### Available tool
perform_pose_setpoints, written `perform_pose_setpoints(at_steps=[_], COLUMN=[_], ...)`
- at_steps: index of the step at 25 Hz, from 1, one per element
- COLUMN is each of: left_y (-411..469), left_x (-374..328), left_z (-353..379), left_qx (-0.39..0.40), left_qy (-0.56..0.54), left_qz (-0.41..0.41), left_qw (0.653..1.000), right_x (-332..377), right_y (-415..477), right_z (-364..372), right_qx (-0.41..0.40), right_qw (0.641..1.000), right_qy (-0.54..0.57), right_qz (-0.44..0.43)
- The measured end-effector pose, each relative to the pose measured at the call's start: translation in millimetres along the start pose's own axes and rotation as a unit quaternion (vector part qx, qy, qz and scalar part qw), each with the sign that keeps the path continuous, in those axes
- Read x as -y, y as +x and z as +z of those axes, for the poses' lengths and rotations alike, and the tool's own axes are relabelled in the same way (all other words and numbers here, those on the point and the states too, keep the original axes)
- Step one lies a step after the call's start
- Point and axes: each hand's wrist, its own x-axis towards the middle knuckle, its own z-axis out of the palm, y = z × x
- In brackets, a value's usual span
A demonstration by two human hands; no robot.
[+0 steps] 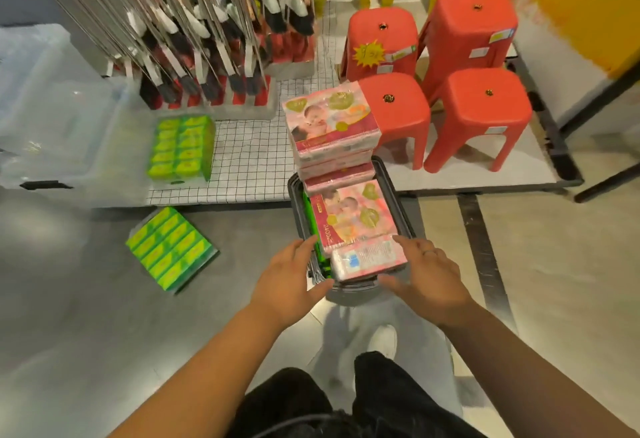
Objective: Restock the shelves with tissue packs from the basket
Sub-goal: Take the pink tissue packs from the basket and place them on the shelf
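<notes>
Both grips are spread wide and hold nothing. Left hand (289,276) hovers at the 7 o'clock corner of the dark plastic basket (388,178), fingertips over its left rim. Right hand (427,273) sits at the 5 o'clock corner, fingers splayed, thumb near the front rim; whether either grip actually touches the rim or a pack I cannot tell. Between them lies a small pink-and-white wrapped tissue pack (369,259), long axis running 9 to 3 o'clock. Just beyond it, toward 12 o'clock, a large pink tissue pack with a baby print (353,218) lies flat in the basket, long axis 6 to 12. A green pack (310,219) stands on edge against the basket's left wall. At the basket's far end, a stack of pink tissue packs (330,126) rises on the low white display shelf (467,178). A green tissue multipack (169,247) lies on the grey floor at 9 o'clock, another green multipack (181,147) on the shelf's gridded sheet.
</notes>
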Motion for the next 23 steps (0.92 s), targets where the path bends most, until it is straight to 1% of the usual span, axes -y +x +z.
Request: perform_pose_setpoints(at_steps=[1, 3, 5, 8, 12, 16, 19, 23], left_y=[16, 50, 86, 143, 214, 270, 290, 309], left_x=[-4, -7, -3, 14, 54, 116, 149, 176], left_z=[2, 7, 14, 33, 75, 143, 187, 237], left_qx=[-0.003, -0.004, -0.003, -0.008, -0.025, -0.021, -0.037, -0.058], left_qy=[-0.007, -0.017, -0.023, -0.026, -0.053, -0.046, -0.066, -0.108], left_qz=[-0.010, -0.028, -0.050, -0.050, -0.068, -0.125, -0.173, -0.231], left_qw=[1.000, 0.999, 0.998, 0.998, 0.996, 0.991, 0.982, 0.965], right_x=[-8, -26, -37, -50, -68, -105, -137, -180], right_y=[20, 61, 104, 169, 244, 317, 354, 399], right_z=[-5, -11, -12, 4, 48, 107, 143, 193], right_qx=[-0.005, -0.008, 0.020, 0.041, 0.054, 0.052, 0.025, 0.017], right_qw=[1.000, 0.998, 0.997, 0.998, 0.998, 0.997, 0.996, 0.996], right_qy=[-0.003, -0.041, -0.048, -0.024, 0.017, 0.059, 0.087, 0.084], right_qz=[-0.015, -0.047, -0.048, -0.032, -0.023, -0.002, -0.002, -0.006])
